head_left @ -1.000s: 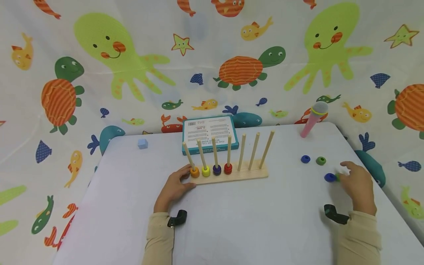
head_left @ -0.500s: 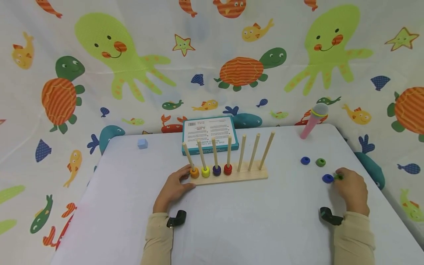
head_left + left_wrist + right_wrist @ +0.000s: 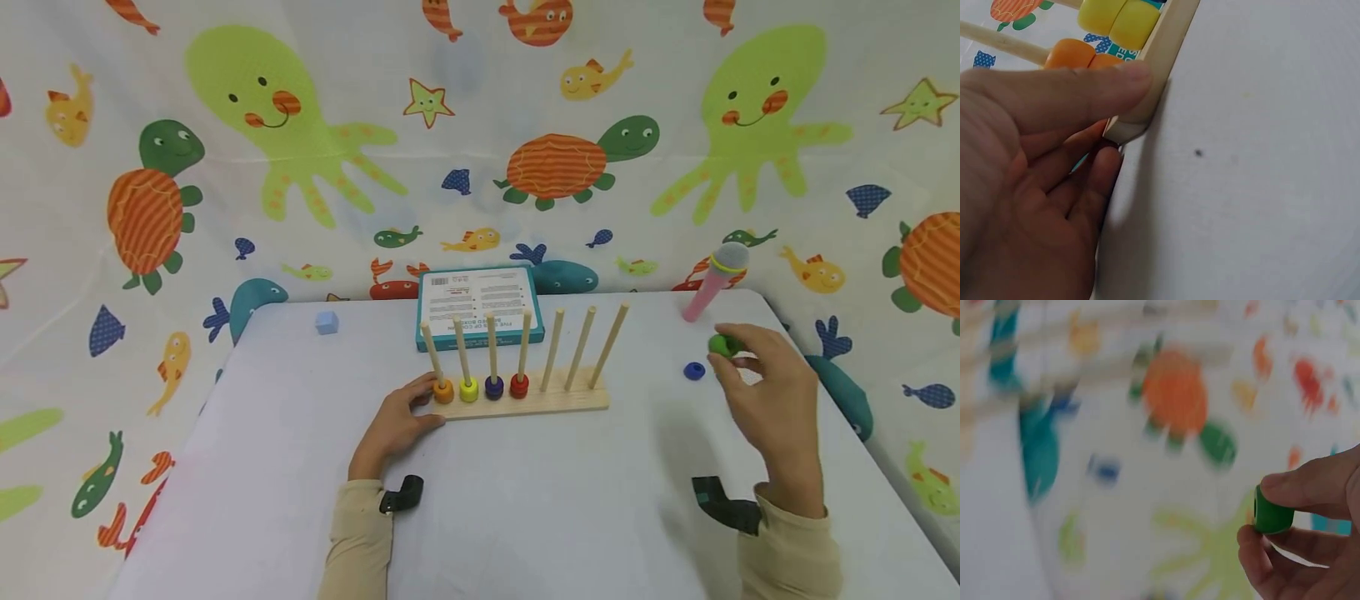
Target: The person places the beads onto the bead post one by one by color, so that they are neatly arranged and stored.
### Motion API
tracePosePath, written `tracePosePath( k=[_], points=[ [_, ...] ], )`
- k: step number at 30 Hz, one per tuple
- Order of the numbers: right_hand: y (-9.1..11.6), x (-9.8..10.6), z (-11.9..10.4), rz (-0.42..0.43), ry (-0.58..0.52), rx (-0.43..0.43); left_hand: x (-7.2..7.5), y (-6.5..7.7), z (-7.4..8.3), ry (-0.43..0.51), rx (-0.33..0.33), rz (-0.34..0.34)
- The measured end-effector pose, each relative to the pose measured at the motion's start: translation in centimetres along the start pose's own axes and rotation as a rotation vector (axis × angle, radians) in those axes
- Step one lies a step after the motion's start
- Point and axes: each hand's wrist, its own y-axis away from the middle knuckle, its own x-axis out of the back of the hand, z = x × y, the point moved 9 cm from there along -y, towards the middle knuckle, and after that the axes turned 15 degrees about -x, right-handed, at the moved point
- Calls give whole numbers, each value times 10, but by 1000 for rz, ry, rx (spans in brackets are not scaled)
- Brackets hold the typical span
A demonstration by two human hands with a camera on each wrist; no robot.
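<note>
My right hand [image 3: 776, 404] is raised over the right side of the table, thumb and fingertips pinching a green bead [image 3: 1274, 511]. Its hole faces sideways in the right wrist view. At the left end of a wooden peg board [image 3: 558, 402], my left hand [image 3: 393, 427] grips the base, thumb along the front edge and fingers round the end. The first pegs carry orange beads [image 3: 443, 392], yellow beads [image 3: 468, 389], dark blue beads [image 3: 493, 387] and red beads [image 3: 519, 385]; the pegs to the right are bare. A blue bead [image 3: 694, 371] lies left of my right hand.
Behind the peg board lies a teal and white box [image 3: 480, 300]. A pink toy microphone [image 3: 708, 287] stands at the back right, and a light blue cube [image 3: 327, 322] sits at the back left. A cloth printed with sea animals hangs behind the table [image 3: 525, 500].
My right hand has taken the green bead from beside a blue one and lifted it up and leftward. That blue bead is now hidden by the hand. My left hand stays on the board.
</note>
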Motion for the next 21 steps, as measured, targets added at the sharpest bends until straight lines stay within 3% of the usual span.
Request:
tracePosePath(
  k=[4, 8, 13, 21],
  points=[
    [17, -27, -77, -82, -153, 302, 0, 0, 1, 4, 5, 5],
    [18, -63, -121, -192, -158, 417, -2, 1, 1, 18, 6, 10],
    [13, -91, -138, -269, -112, 447, -4, 0, 3, 22, -2, 10],
    [12, -106, -139, -323, -21, 427, 0, 0, 2, 10, 5, 8]
  ],
)
